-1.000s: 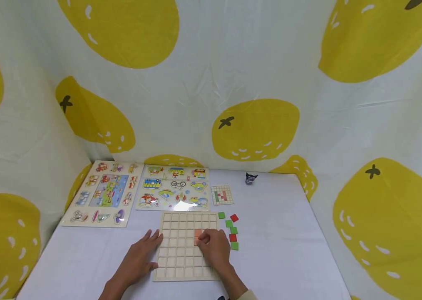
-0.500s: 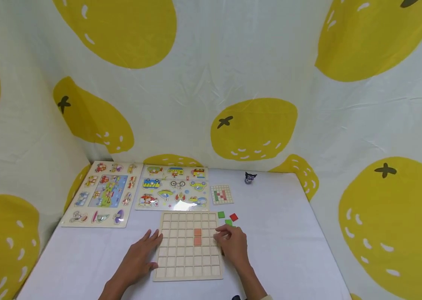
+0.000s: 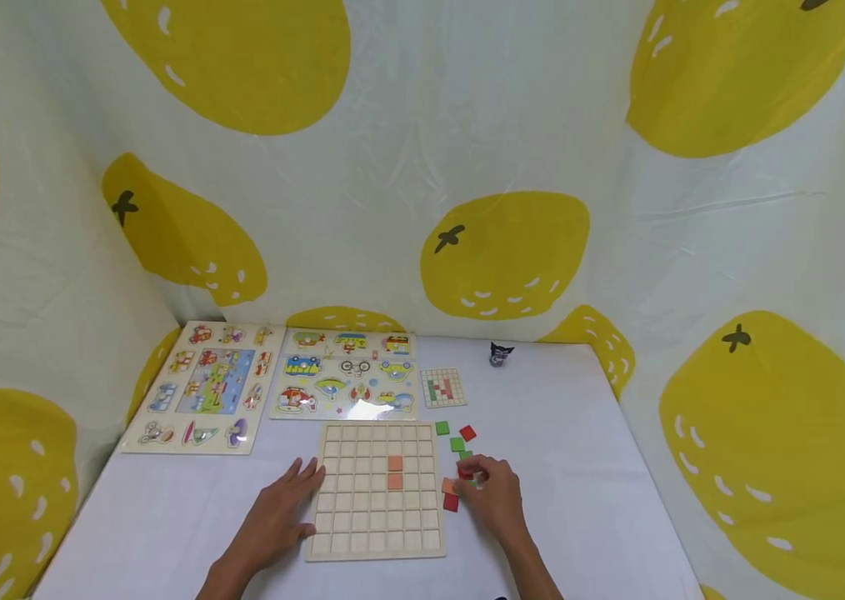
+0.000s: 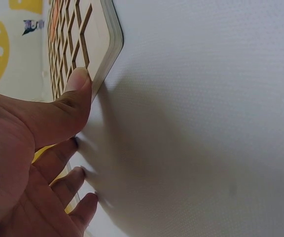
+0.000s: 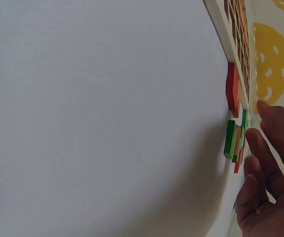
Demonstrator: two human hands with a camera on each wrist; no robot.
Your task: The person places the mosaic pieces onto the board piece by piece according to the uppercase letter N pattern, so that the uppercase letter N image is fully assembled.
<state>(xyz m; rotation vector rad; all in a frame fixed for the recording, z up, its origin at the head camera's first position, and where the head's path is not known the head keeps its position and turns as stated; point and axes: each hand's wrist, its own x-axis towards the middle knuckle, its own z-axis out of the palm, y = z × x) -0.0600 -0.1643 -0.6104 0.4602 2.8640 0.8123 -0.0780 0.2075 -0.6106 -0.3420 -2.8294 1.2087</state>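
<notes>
In the head view, a wooden grid board (image 3: 351, 500) lies flat with two orange tiles (image 3: 395, 481) set in its squares, one above the other. My left hand (image 3: 272, 510) rests along the board's left edge; the left wrist view shows the thumb (image 4: 78, 81) on its rim. To the right of the board, my right hand (image 3: 496, 498) hovers over loose square tiles, fingers bent. An orange tile (image 3: 449, 486) lies by its fingertips, a red tile (image 3: 451, 502) just below. In the right wrist view, no tile shows between the fingers (image 5: 263, 153).
Green tiles (image 3: 442, 427) and another red tile (image 3: 467, 432) lie beyond the right hand. A small pattern card (image 3: 443, 388), two picture puzzle boards (image 3: 344, 375) (image 3: 197, 392) and a small dark figurine (image 3: 499, 355) stand farther back. A lemon-print curtain (image 3: 362, 167) surrounds the table.
My right hand has withdrawn from the orange tiles on the board and moved right, over the loose tiles. The tiles near the board's right edge are now uncovered. My left hand stays put.
</notes>
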